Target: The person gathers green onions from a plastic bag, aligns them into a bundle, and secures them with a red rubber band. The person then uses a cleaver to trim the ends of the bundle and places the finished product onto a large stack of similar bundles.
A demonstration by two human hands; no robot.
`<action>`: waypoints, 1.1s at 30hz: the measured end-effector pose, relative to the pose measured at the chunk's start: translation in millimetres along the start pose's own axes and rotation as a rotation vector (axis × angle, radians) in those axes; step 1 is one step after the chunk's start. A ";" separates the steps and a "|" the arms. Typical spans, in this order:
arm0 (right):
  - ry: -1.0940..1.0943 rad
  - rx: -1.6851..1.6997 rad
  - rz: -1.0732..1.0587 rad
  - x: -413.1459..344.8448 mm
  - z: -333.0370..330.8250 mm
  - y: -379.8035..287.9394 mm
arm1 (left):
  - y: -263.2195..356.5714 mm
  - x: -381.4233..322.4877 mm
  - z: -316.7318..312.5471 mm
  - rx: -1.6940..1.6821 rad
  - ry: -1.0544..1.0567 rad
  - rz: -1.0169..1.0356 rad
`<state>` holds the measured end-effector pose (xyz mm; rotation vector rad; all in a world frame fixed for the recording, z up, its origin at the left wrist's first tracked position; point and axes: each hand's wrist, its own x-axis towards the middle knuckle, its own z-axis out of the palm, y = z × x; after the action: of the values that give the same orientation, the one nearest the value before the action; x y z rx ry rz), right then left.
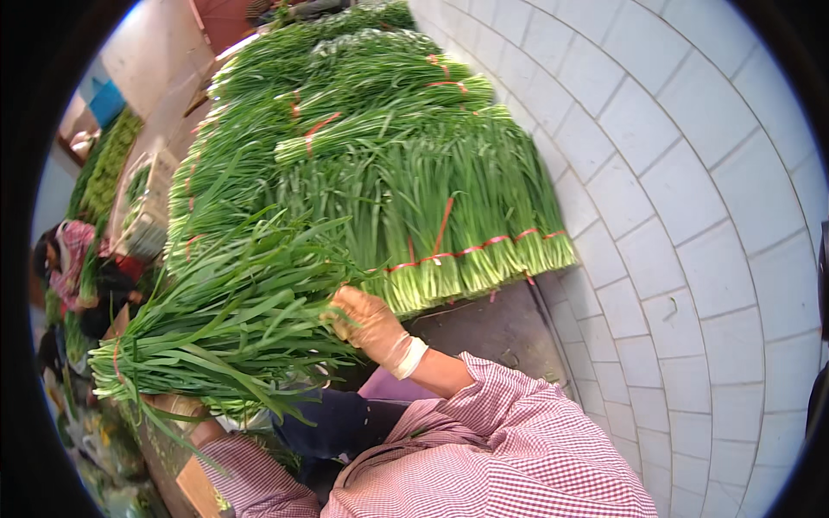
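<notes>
A large bundle of leafy green garlic chives (239,324) lies across the lower left, tied near its pale stem ends with a red band (117,360). My left hand (173,409), in a thin glove and partly hidden by leaves, supports the bundle from below near the tied end. At the leafy end my right hand (368,322) has its gloved fingers curled at the leaves; whether they grip any cannot be told. Beyond my hands, a big pile of chive bundles (414,194) is stacked, many bound with red ties.
A white tiled wall (686,226) runs along the right. A dark flat surface (492,327) shows below the pile. To the left stand a plastic crate (147,217) and another person (74,259) holding greens. More greens (110,165) and a blue container (106,103) are farther back.
</notes>
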<state>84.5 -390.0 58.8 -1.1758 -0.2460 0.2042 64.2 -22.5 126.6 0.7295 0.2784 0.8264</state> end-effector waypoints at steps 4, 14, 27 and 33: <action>0.066 -0.358 0.254 -65.7 -83.5 -7.6 | -8.9 30.6 -12.8 -0.532 -0.297 -0.433; 0.134 -1.333 0.609 -194.5 -206.1 -50.2 | 39.3 30.4 48.0 -0.089 -0.683 -0.129; -0.300 -0.365 -0.434 68.5 -12.1 -74.1 | -19.7 -86.0 190.4 0.688 -0.889 0.152; 0.070 0.278 -0.281 64.6 36.9 -42.7 | -83.0 -117.0 224.7 0.644 -1.118 -0.289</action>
<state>136.5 -354.9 117.2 -0.8602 -0.3080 -0.0492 144.9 -255.7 227.3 1.5922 -0.3813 -0.0513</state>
